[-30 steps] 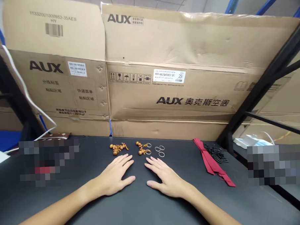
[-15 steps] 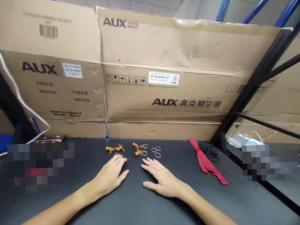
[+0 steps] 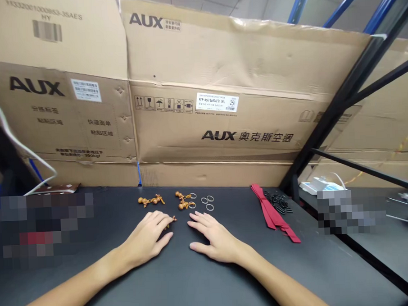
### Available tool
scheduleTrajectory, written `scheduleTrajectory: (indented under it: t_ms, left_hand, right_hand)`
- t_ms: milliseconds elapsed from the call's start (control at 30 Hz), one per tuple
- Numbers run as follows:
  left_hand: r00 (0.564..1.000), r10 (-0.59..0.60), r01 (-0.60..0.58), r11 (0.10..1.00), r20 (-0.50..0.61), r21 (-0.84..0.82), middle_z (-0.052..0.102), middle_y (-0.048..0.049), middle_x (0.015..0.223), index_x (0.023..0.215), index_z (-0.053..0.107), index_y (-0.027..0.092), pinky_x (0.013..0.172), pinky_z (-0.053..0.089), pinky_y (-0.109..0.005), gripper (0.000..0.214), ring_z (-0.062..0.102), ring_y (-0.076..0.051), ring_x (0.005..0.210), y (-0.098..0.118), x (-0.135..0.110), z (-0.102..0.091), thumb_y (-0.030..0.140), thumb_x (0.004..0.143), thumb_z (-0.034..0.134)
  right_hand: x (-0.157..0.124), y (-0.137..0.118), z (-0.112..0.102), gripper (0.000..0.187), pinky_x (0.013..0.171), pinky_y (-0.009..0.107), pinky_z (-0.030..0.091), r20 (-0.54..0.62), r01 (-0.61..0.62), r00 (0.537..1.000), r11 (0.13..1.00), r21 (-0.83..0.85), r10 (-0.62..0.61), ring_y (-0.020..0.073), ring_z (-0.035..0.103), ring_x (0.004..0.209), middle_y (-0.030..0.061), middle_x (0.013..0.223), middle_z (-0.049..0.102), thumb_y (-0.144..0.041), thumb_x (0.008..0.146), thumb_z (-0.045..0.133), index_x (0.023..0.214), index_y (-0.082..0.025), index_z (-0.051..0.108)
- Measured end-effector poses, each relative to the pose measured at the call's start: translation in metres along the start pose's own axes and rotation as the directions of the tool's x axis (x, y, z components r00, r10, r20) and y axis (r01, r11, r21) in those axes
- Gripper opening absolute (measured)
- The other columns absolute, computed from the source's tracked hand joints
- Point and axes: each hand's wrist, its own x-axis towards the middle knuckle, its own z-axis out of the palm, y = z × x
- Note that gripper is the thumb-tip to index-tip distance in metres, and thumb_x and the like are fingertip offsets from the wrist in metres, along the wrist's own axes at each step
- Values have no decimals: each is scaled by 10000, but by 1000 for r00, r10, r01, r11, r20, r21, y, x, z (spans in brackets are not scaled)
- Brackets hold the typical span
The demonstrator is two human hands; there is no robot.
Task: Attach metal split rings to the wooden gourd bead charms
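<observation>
My left hand (image 3: 148, 236) lies on the table with its fingers together over a small wooden gourd charm and its thumb apart. Most of that charm is hidden; only its cord end with a bead (image 3: 173, 219) shows past the fingertips. Open and palm down, my right hand (image 3: 217, 238) rests on the table and holds nothing. Beyond its fingertips lie several metal split rings (image 3: 210, 207). Two gourd charms fitted with rings (image 3: 183, 204) sit behind the space between my hands. Further left are more gourd charms on orange cord (image 3: 143, 200).
Red ribbon strips (image 3: 272, 215) and a heap of black pieces (image 3: 278, 201) lie at the right. Large cardboard boxes (image 3: 197, 149) wall the back of the black table (image 3: 189, 289). A black metal post (image 3: 320, 116) rises at right; a white cable (image 3: 17, 136) hangs at left.
One gourd charm has come nearer to me under my left fingers, away from its group. My right hand stays open on the table. The whole view has shifted slightly.
</observation>
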Motion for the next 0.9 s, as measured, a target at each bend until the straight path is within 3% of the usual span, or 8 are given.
scheduleTrajectory:
  t_ms: [167, 367, 500, 600, 767, 900]
  left_hand:
    - [998, -44, 47, 998, 46, -46, 627, -58, 963, 972, 597, 200, 796, 441, -338, 202, 574, -198, 850, -7, -1, 7, 218, 951, 397]
    - [991, -136, 136, 990, 7, -40, 605, -40, 878, 892, 558, 192, 721, 429, -323, 129, 552, -199, 776, -11, -1, 12, 266, 921, 456]
    - [986, -165, 165, 986, -14, -8, 590, -29, 817, 826, 535, 190, 680, 407, -317, 150, 537, -191, 721, -12, -1, 13, 279, 916, 455]
    - [989, -148, 148, 989, -21, 4, 591, -27, 800, 777, 523, 188, 673, 400, -310, 206, 535, -185, 711, -11, 0, 11, 271, 934, 419]
    - [997, -72, 72, 997, -21, -5, 626, -39, 884, 798, 567, 182, 697, 407, -310, 253, 546, -172, 741, -10, 1, 7, 265, 961, 392]
    - [999, -37, 36, 999, -29, -30, 629, -53, 930, 878, 591, 189, 733, 429, -324, 167, 557, -193, 825, -9, 1, 5, 222, 931, 435]
  right_hand:
    - [1, 3, 8, 444, 1083, 411, 340, -138, 9, 990, 998, -69, -19, 252, 423, 1300, 106, 1372, 510, -413, 889, 544, 1271, -187, 558]
    - [7, 17, 10, 343, 941, 419, 436, -372, -284, 908, 935, -212, 192, 277, 516, 1154, 139, 1262, 579, -301, 901, 498, 1192, -141, 584]
    - [9, 33, 9, 223, 851, 399, 463, -396, -392, 875, 889, -237, 280, 271, 561, 1021, 130, 1113, 638, -216, 899, 478, 1050, -145, 625]
    - [8, 34, 9, 159, 831, 373, 468, -382, -318, 894, 931, -177, 233, 238, 569, 942, 107, 1023, 643, -159, 889, 473, 952, -160, 618]
    - [5, 16, 7, 134, 866, 359, 452, -281, 26, 959, 1000, -10, -28, 202, 561, 961, 80, 1078, 608, -170, 891, 468, 949, -205, 584]
    - [5, 2, 8, 96, 877, 370, 434, -261, 94, 962, 994, 58, -76, 200, 559, 966, 72, 1112, 602, -183, 878, 490, 902, -214, 577]
